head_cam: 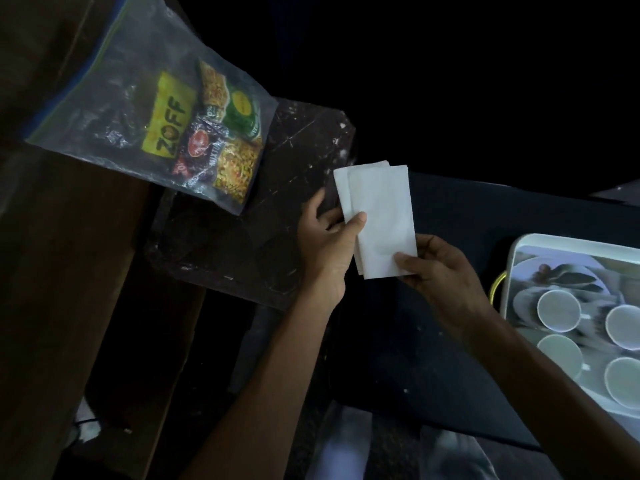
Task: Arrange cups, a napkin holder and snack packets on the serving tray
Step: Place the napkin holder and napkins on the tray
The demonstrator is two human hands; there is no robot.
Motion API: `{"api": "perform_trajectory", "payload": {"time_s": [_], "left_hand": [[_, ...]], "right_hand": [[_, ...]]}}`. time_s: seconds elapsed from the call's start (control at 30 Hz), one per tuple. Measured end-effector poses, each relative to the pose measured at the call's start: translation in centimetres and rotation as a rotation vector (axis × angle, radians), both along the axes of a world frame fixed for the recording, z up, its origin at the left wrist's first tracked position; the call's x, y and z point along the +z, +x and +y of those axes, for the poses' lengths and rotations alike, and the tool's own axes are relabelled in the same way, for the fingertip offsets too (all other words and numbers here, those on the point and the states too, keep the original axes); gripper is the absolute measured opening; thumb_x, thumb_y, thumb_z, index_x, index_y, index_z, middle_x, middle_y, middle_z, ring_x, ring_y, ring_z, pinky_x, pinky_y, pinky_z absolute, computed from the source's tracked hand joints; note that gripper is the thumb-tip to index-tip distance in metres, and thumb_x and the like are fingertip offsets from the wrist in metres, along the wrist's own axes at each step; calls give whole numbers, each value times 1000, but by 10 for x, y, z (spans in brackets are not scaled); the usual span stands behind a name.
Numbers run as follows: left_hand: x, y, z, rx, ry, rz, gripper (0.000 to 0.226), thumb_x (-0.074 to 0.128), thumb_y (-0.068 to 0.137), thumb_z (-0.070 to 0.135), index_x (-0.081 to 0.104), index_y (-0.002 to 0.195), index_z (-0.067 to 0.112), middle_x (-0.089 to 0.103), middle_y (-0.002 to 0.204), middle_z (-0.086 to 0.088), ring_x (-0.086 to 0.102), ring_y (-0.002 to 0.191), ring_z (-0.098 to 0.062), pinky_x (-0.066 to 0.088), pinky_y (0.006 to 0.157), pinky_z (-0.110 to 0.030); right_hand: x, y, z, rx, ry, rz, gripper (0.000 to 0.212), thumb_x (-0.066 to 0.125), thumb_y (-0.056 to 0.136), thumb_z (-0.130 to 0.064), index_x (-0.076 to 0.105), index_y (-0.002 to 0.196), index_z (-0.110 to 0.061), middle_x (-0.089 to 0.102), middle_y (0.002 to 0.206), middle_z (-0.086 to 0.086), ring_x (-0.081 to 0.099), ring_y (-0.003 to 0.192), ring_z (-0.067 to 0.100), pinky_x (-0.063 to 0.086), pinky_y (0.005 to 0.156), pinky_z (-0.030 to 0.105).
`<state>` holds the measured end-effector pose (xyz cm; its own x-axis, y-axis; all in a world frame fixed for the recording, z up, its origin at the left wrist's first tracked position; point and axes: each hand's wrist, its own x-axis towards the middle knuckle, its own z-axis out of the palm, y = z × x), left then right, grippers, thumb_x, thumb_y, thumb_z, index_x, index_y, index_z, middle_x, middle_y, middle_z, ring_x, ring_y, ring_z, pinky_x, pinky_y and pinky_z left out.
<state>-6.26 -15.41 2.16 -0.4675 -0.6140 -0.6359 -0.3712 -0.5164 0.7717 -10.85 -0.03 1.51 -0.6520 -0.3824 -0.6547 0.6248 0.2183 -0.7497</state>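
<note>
A white rectangular serving tray (512, 258) sits at the right edge of the view, on a dark surface. Four pale round cups (558, 310) stand in it, grouped two by two in its near half, on a printed pattern that is too blurred to read.

Left of the tray and held in the air, apart from it, is a small stack of white folded paper napkins (381, 216), slightly fanned so one sheet's edge shows behind another. Both hands hold it. The left hand (329, 240) grips the stack's far-from-tray edge, thumb pressed flat on the top sheet and fingers curled underneath. The right hand (443, 278), between the stack and the tray, pinches the stack's near corner with thumb on top and fingers closed beneath.

Well to the left of the tray and farther from the person, a clear zip-top plastic bag (114, 98) lies partly on a dark speckled stone slab (225, 244) and partly on brown wood (69, 271). Inside the bag, colourful snack packets (207, 140) are bunched in the corner nearest the tray: a yellow one marked ZOFF, a dark one with a red logo, a green one and yellow-patterned ones.
</note>
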Motion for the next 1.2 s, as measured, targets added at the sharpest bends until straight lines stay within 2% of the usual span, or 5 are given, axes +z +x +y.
{"api": "perform_trajectory", "payload": {"time_s": [0.33, 0.57, 0.8, 0.97, 1.2], "left_hand": [[15, -7, 50, -142, -5, 34, 34, 64, 95, 4, 63, 129, 9, 76, 109, -5, 73, 107, -20, 57, 100, -44], [29, -22, 104, -179, 67, 81, 24, 64, 96, 9, 65, 120, 7, 78, 108, -6, 75, 102, -18, 61, 90, -36], [37, -55, 148, -309, 1, 126, 29, 68, 93, 5, 66, 122, 10, 76, 105, -3, 75, 97, -13, 63, 87, -34], [33, -70, 186, -570, -253, 109, 21, 72, 88, 7, 68, 108, 15, 76, 102, 0, 74, 88, -8, 63, 81, -34], [43, -127, 271, -1139, -743, 242, 17, 78, 83, 17, 73, 100, 20, 75, 90, 6, 71, 81, -12, 59, 76, -31]], "right_hand": [[8, 2, 44, -35, 94, 155, 25, 63, 93, -43, 69, 97, -19, 76, 94, -3, 74, 85, 13, 59, 69, 24], [23, -5, 102, 3, 210, 271, 15, 63, 95, -33, 64, 103, -21, 74, 97, 1, 72, 91, 21, 60, 80, 46], [32, -24, 177, 99, 364, 461, 14, 59, 98, -23, 64, 97, -10, 64, 81, -4, 57, 72, 14, 41, 65, 28], [38, -30, 229, 50, 446, 547, 11, 64, 95, -23, 66, 103, -15, 63, 87, -15, 55, 76, 3, 35, 61, 9], [50, -30, 323, -68, 697, 831, 4, 65, 92, -13, 66, 92, -9, 65, 82, -1, 52, 74, 9, 40, 64, 23]]}}
